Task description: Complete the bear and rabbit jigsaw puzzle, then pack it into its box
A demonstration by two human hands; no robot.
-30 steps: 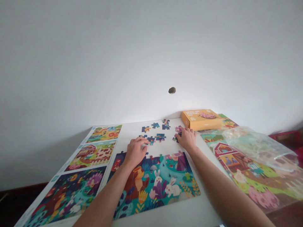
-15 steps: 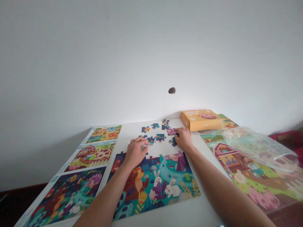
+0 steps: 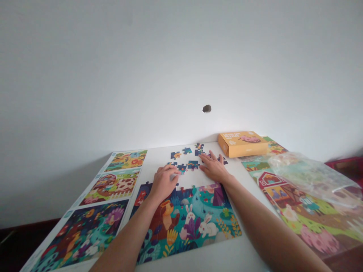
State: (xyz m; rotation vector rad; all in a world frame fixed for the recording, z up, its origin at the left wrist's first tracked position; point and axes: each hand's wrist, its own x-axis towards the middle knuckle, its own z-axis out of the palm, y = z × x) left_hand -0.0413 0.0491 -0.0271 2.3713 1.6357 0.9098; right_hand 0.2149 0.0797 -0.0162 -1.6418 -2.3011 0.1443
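A partly joined jigsaw puzzle (image 3: pixel 198 234) with rabbits and a bear-like animal lies on the white table in front of me. Beyond its far edge, loose puzzle pieces are scattered, among them a blue one (image 3: pixel 186 150) and one with an orange shape (image 3: pixel 176 155). My left hand (image 3: pixel 164 182) rests at the puzzle's far left, fingers bent and thumb apart, fingertips beside a teal piece (image 3: pixel 183 169). Fingers spread, my right hand (image 3: pixel 214 168) lies over the pieces at the right and partly hides them. A dark piece (image 3: pixel 224 161) peeks out beyond it.
Three printed picture sheets, one a forest scene (image 3: pixel 85 234), line the table's left side. An orange puzzle box (image 3: pixel 244 145) stands at the back right. Nearer, a clear plastic bag (image 3: pixel 309 173) covers part of a farm puzzle (image 3: pixel 300 211). The wall (image 3: pixel 159 75) borders the table's far edge.
My right hand has shifted left and its bent fingers have spread out flat, now covering the pink piece and the dark piece that showed before. The left hand stays in place.
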